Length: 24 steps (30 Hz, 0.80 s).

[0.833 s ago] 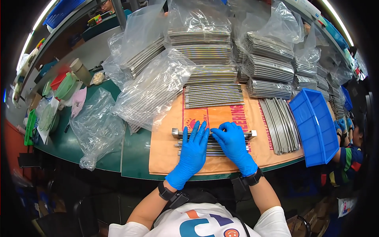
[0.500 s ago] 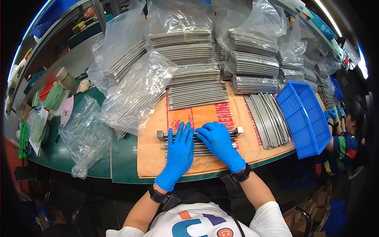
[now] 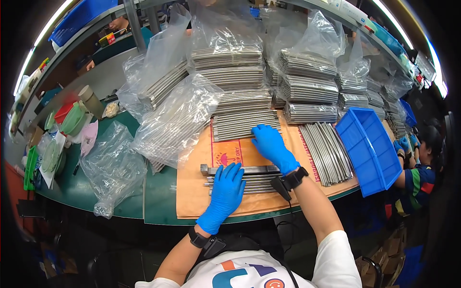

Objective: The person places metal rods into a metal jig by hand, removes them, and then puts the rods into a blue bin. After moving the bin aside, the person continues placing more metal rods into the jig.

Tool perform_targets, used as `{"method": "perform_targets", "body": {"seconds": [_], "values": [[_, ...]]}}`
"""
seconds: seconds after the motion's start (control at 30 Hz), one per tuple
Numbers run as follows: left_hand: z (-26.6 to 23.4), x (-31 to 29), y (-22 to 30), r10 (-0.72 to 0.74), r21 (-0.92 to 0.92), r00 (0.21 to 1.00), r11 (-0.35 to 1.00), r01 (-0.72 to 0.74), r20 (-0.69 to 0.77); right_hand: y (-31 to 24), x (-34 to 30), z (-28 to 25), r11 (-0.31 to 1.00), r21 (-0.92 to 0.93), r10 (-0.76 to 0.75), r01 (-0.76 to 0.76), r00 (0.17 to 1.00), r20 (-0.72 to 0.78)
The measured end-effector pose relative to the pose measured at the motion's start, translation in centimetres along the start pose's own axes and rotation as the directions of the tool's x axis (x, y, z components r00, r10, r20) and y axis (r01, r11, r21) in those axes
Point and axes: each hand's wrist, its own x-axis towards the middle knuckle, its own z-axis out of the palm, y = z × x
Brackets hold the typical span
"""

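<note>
My left hand [image 3: 225, 194], in a blue glove, lies open with fingers stretched over a bunch of loose metal rods [image 3: 261, 185]. Its fingertips touch a square metal bar [image 3: 247, 170] that has a block at its left end; my right forearm and wrist hide the other end. Farther forward, my blue-gloved right hand [image 3: 271, 146] is at the near right part of a flat stack of metal rods [image 3: 235, 126]. Its fingers are bent and closed on a rod there, though the fingertips are partly hidden.
Brown paper sacking [image 3: 192, 192] covers the green table [image 3: 161, 204]. Loose rods [image 3: 326, 153] lie right, beside a tilted blue bin [image 3: 367, 149]. Bagged rod bundles [image 3: 309, 89] stand behind. Clear plastic bags [image 3: 113, 163] lie left. A co-worker [image 3: 422, 163] sits far right.
My right hand has left the metal bar and moved forward to the rod stack. The left hand stays near the bar's left part, its fingers a little lower. The view has shifted slightly.
</note>
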Motion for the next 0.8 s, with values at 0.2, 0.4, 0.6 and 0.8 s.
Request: {"method": "perform_targets", "body": {"seconds": [0.2,0.4,0.6,0.8], "values": [[-0.1,-0.2,-0.1,-0.009,-0.030,1.000,1.000,0.008,-0.014,0.6,-0.5,0.1,0.996,-0.094,0.025,0.000,0.962,0.270],[-1.2,-0.2,0.0,0.012,-0.032,0.999,0.999,-0.013,-0.039,-3.1,-5.1,-2.7,0.994,0.109,0.023,-0.016,0.998,-0.061],[-1.1,-0.4,0.5,0.037,0.101,0.996,0.994,-0.045,0.081,-5.7,-8.0,-4.2,0.988,0.150,-0.011,0.018,0.999,-0.046],[-0.7,-0.3,0.2,-0.001,0.120,0.996,0.993,-0.009,0.087,-5.5,-8.1,-3.6,0.982,0.181,-0.034,0.046,0.997,-0.069]]}}
